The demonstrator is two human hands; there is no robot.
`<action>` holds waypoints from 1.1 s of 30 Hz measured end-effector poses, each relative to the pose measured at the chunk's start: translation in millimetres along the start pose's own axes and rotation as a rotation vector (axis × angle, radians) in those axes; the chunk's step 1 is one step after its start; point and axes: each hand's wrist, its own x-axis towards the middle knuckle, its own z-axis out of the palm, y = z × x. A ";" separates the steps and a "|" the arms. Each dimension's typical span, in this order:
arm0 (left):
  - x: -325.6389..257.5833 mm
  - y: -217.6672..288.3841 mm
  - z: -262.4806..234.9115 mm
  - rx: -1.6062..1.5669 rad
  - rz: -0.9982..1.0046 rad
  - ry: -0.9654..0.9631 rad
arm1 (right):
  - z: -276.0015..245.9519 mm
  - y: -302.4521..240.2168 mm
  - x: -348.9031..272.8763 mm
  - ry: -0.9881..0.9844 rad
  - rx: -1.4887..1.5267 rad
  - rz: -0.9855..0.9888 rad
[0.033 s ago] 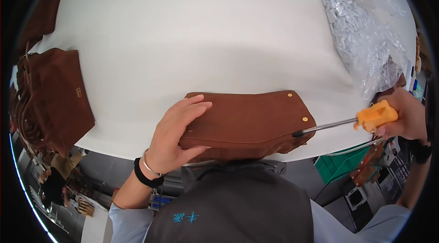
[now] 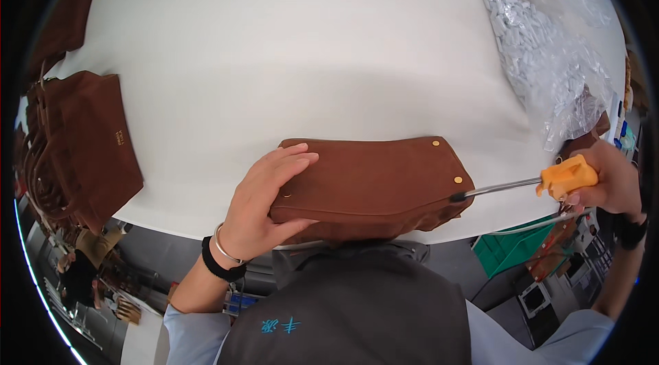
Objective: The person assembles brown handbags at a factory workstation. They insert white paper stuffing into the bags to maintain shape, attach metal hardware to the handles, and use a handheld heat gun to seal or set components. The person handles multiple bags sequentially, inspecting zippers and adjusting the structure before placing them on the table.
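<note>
A brown suede bag (image 2: 371, 179) lies flat at the near edge of the white table (image 2: 309, 56). My left hand (image 2: 264, 200) clasps its left end, fingers on top and thumb along the front edge. My right hand (image 2: 611, 183) grips a screwdriver by its orange handle (image 2: 566, 176). The metal shaft points left, and its tip touches the bag's right end just below a brass rivet (image 2: 458, 179). A second rivet (image 2: 435, 142) sits on the top right corner.
A pile of brown bags (image 2: 82, 145) sits at the table's left edge. A clear plastic bag of small white parts (image 2: 542, 70) lies at the right. A green crate (image 2: 508, 255) stands below the table edge. Another person (image 2: 79, 276) is at lower left.
</note>
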 end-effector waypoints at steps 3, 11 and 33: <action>0.3 -0.6 -1.6 0.013 0.015 -0.005 | 26.0 66.2 -3.7 0.127 0.198 -0.088; -6.0 -1.0 -10.9 0.037 -0.022 -0.008 | 136.9 200.2 91.2 0.376 0.576 -0.023; 13.5 5.2 0.8 0.064 -0.444 0.064 | 165.1 26.8 145.1 0.660 0.214 -0.537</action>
